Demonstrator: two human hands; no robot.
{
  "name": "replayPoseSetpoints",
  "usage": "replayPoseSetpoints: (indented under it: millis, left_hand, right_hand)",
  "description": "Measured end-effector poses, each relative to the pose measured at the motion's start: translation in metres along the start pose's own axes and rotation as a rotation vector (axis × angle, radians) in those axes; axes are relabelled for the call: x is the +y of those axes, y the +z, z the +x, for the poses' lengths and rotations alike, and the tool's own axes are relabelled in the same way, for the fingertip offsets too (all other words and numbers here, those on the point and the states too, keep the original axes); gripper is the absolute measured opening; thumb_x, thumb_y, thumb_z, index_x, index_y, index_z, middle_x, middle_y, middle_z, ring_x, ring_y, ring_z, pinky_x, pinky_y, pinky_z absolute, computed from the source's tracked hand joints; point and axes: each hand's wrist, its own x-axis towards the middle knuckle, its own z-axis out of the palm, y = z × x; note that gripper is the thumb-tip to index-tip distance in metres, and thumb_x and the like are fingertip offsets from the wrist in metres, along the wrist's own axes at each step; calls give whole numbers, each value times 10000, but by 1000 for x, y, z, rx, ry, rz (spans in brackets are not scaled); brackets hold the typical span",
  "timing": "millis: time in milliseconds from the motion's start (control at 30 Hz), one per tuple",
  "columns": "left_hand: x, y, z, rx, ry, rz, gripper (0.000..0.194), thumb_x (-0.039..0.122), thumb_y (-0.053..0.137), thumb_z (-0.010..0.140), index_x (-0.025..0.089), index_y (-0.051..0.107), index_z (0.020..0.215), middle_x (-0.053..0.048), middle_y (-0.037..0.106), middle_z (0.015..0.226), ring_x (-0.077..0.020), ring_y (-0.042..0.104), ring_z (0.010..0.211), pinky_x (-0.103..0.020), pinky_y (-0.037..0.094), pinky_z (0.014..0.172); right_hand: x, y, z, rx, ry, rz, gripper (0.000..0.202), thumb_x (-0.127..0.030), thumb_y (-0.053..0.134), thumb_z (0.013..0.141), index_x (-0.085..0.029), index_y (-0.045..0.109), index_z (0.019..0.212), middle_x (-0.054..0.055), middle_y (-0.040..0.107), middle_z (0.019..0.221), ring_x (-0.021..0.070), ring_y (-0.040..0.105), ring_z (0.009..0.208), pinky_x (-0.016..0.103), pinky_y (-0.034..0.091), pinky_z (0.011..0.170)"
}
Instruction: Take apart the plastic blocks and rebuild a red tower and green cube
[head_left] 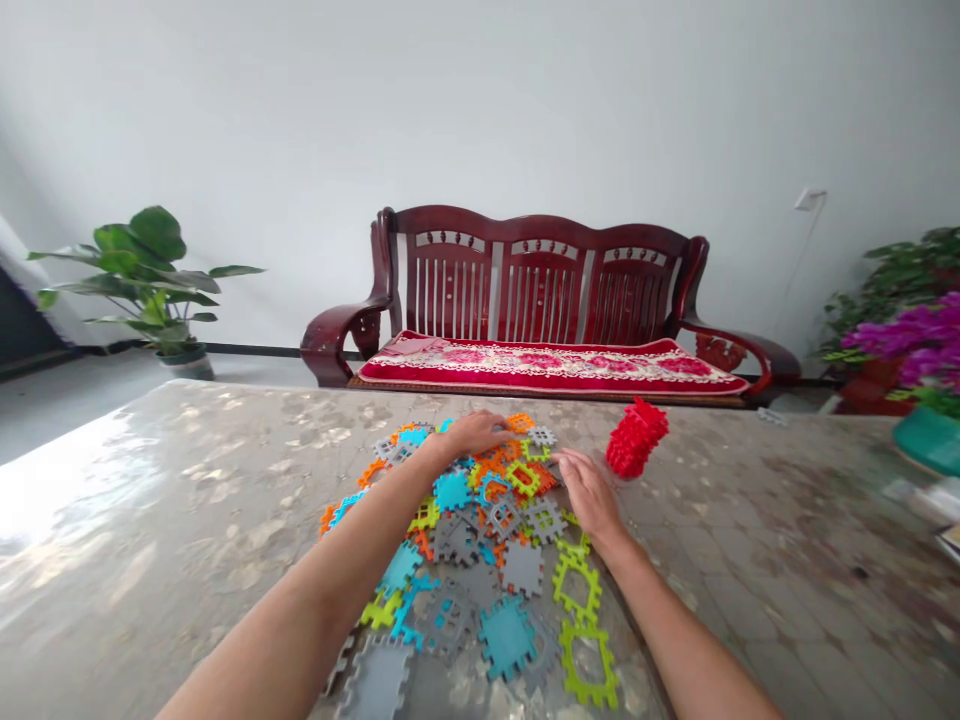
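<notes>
A loose heap of flat, notched interlocking plastic tiles covers the middle of the table. My left hand (478,433) reaches over the far side of the heap, fingers stretched towards an orange tile (519,423) and apparently touching the pieces there. At the right edge of the heap is my right hand (589,488), its fingers extended beside a lime green tile (535,450); nothing shows in its grasp. Nearer lie a blue tile (507,637), a grey tile (523,568) and a green frame tile (589,664). A red stack of notched pieces (636,438) stands just right of my right hand.
The table (750,560) has a patterned, glossy cover. Beyond it stands a dark red wooden bench (540,285) with a red floral cushion (555,366). A potted plant (154,270) is at the left; purple flowers (915,340) and a teal pot (930,440) are at the right.
</notes>
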Motion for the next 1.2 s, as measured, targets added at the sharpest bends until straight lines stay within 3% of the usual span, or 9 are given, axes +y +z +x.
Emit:
replayPoseSetpoints:
  millis: [100,233,433,533,633,800,1033,1133,1200]
  left_hand:
    - [10,-1,-11,-14,104,-21,413,471,432,940,254,693,1175,-14,695,1228,-186,605,1163,-264,420,1041]
    - [21,-6,-44,44,146,-4,491,512,411,959,262,574,1350,-66,570,1411,-239,499,1311,-374,351,1121]
    - [35,-12,-148,33,218,115,750,703,493,843,395,335,1509,-76,266,1620,-368,243,1466,-612,158,1164]
    - [46,-5,-199,20,264,141,833,709,527,815,406,252,1540,-83,218,1634,-387,221,1471,-629,164,1160]
    - [55,9,-229,19,279,170,887,697,570,788,408,217,1549,-83,213,1636,-393,241,1462,-634,195,1152]
    - [58,25,-232,30,294,209,802,675,506,842,363,271,1543,-114,212,1632,-370,223,1473,-624,189,1159]
    - [38,20,-204,81,271,225,649,623,416,921,363,344,1511,-79,291,1609,-332,279,1454,-601,160,1180]
    - [51,17,-204,124,256,219,574,571,398,950,363,389,1485,-65,326,1595,-317,284,1454,-598,142,1187]
    - [70,18,-210,111,328,188,615,611,394,934,369,361,1498,-65,286,1613,-326,259,1466,-604,148,1184]
  right_hand:
    - [1,-1,1,20,2,16,598,-627,352,926,-193,742,1059,150,665,1213,283,577,1181,479,393,1085]
    - [-1,-2,2,53,-18,22,604,-651,367,910,-197,746,1033,148,681,1178,285,589,1157,474,414,1066]
    - [-3,-4,2,74,-44,0,585,-629,380,909,-192,749,1032,149,691,1151,289,584,1157,475,405,1067]
    - [-2,-4,2,79,-51,-11,558,-602,381,915,-201,750,1032,140,693,1153,285,583,1152,480,398,1068]
    - [-1,-3,1,78,-54,-28,555,-599,379,911,-204,752,1030,134,689,1164,277,584,1146,470,396,1068]
    - [0,-3,0,75,-60,-64,574,-600,363,908,-195,755,1019,141,685,1160,277,580,1147,462,403,1056]
    - [1,-3,-2,107,-50,-38,569,-597,373,902,-183,754,987,152,687,1136,278,584,1133,461,414,1040]
    - [2,-3,-1,116,-43,-27,544,-583,381,901,-195,752,989,141,693,1130,277,583,1133,466,412,1040]
    - [2,-3,-1,116,-43,-21,547,-582,383,900,-189,753,989,145,694,1125,280,584,1132,466,410,1041]
